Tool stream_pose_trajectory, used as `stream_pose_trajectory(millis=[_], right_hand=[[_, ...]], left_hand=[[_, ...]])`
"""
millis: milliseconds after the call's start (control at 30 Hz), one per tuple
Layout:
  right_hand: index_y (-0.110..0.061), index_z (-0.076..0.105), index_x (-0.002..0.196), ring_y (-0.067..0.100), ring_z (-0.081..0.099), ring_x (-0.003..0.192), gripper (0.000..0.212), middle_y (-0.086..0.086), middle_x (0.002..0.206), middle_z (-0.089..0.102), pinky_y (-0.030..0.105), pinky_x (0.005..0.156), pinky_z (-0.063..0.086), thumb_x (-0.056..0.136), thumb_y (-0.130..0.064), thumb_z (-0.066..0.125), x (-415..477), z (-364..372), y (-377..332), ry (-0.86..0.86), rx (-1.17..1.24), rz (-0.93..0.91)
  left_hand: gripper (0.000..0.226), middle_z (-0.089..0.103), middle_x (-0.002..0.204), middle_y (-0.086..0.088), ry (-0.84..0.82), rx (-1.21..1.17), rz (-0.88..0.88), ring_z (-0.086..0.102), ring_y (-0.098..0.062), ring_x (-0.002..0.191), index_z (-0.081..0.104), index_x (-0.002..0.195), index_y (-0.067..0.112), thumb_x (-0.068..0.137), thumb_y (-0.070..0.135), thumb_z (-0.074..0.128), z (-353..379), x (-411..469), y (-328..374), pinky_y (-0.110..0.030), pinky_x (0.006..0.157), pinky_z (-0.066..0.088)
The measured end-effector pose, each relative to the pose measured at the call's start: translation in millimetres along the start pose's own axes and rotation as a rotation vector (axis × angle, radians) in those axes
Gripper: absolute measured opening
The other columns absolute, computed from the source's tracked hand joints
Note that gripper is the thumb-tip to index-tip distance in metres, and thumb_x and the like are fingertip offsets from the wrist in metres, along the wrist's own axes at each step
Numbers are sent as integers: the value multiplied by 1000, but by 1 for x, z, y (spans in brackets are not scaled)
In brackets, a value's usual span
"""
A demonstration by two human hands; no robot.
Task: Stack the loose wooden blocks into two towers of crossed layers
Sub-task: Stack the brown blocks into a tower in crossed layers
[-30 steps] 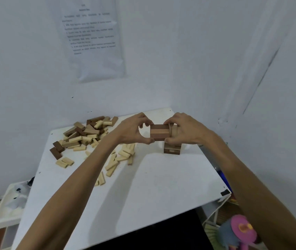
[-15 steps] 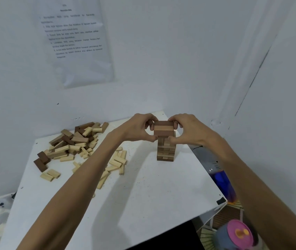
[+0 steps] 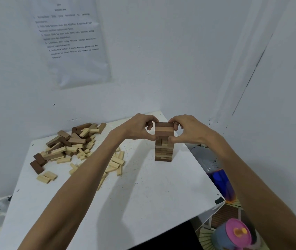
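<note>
Loose blocks (image 3: 71, 143) lie heaped at the counter's (image 3: 143, 204) left, within reach. Our left hand (image 3: 140, 128) pinches the tower's (image 3: 163, 152) top layer (image 3: 164, 129) against our right hand (image 3: 188, 129), probably to square it.

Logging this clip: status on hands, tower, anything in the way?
Left hand and right hand both pinch the top layer of blocks. One tower upright, no second in view. Loose blocks piled to its left, clear of it.
</note>
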State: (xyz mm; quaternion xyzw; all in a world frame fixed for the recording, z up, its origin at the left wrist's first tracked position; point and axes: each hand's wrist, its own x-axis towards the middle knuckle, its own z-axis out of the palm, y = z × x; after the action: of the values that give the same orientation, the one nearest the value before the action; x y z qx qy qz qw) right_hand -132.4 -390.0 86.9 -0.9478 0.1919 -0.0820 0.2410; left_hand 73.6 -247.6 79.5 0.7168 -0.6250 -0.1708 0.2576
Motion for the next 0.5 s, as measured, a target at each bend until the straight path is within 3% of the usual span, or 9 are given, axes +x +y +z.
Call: stream_pose_trajectory(millis=[67,500], right_hand=[[-29,59,121,3,50,95,49,-17,98,57,28,81,46,77,-44,77,2,3,3,-21,-9,9],[-23,59,127,3,51,89,54,-15,98,58,22,75,42,80,-39,80,4,13,13,-71,-7,35]], left_hand=[[52,53,77,11,-17,1,-10,44,-6,63,66,120,23,74,35,86,3,2,-5,-25,65,39],[61,53,79,14,-69,56,-41,45,-3,64,63,123,28,69,52,80,16,7,-16,-26,66,37]])
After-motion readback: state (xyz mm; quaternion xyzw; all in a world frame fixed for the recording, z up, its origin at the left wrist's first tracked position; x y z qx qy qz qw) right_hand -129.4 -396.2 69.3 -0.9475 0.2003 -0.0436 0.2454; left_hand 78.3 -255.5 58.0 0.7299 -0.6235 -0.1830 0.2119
